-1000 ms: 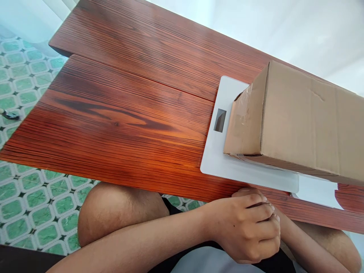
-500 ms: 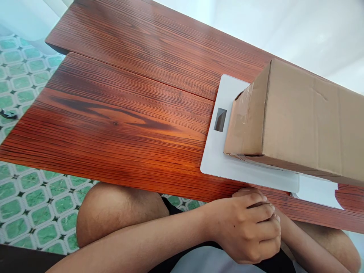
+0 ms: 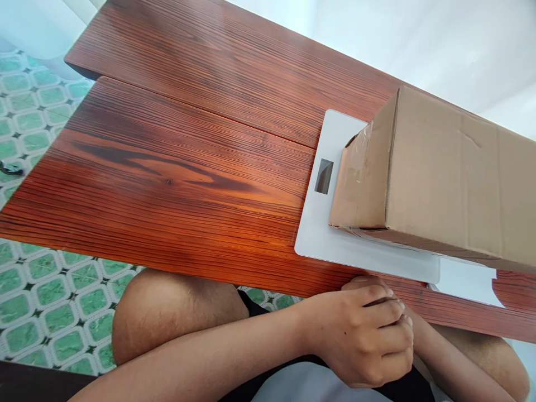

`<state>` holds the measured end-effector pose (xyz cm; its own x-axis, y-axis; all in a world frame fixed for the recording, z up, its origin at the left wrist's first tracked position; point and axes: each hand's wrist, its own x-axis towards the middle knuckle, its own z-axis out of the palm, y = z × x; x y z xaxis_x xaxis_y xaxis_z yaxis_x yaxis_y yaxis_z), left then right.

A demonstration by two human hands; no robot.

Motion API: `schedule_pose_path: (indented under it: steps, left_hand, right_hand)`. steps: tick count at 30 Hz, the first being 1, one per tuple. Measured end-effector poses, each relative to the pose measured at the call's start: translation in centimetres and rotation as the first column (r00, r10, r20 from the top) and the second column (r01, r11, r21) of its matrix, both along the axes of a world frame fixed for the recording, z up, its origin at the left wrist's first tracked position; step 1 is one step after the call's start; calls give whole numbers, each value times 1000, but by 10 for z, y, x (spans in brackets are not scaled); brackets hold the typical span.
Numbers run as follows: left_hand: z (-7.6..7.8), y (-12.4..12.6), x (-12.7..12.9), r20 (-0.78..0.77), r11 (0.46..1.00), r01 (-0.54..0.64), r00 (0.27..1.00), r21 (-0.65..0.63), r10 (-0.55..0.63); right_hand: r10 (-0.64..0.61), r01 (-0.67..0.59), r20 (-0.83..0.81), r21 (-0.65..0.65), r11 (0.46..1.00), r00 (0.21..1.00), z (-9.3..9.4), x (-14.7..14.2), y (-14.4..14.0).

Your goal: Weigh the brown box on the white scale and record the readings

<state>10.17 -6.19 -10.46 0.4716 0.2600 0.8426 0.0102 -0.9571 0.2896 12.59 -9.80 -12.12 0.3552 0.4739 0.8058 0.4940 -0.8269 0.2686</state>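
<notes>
My left hand [image 3: 364, 340] lies across my right hand at the table's front edge, its fingers curled closed around it. Only a small part of my right hand [image 3: 366, 282] shows beyond the left one, and its fingers are mostly hidden. Just past both hands, a flat white scale [image 3: 318, 229] with a small dark display [image 3: 324, 176] rests on the table. A large brown cardboard box [image 3: 448, 178], taped at its near-left end, stands on the scale and covers most of it. Neither hand touches the box or the scale.
The reddish wooden table [image 3: 188, 218] has a seam between its planks and an uneven left end. White paper or card [image 3: 469, 282] lies partly under the box at the right. Green patterned floor tiles [image 3: 46, 301] show at the left, and my knee [image 3: 167, 312] sits by the front edge.
</notes>
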Motion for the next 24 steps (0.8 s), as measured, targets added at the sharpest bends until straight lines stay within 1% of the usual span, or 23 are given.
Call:
schedule_pose_path:
  steps: [5, 8, 14, 19, 24]
  left_hand:
    - [1, 0, 0, -8, 1000, 1, 1000, 2, -1]
    - [1, 1, 0, -6, 1000, -1, 1000, 13, 1]
    - [0, 1, -1, -19, 1000, 9, 1000, 3, -9]
    - [2, 2, -2, -27, 1000, 6, 1000, 16, -5]
    - [3, 2, -3, -29, 1000, -5, 1000, 26, 6]
  right_hand:
    - [-70, 63, 32, 175, 983, 997, -10, 0, 12]
    - [-59, 56, 11, 202, 978, 998, -12, 1, 12]
    - [3, -3, -1, 39, 999, 1000, -6, 2, -1]
    - [8, -8, -58, -5, 1000, 998, 0, 0, -6]
    - [37, -42, -57, -105, 994, 998, 6, 1, -10]
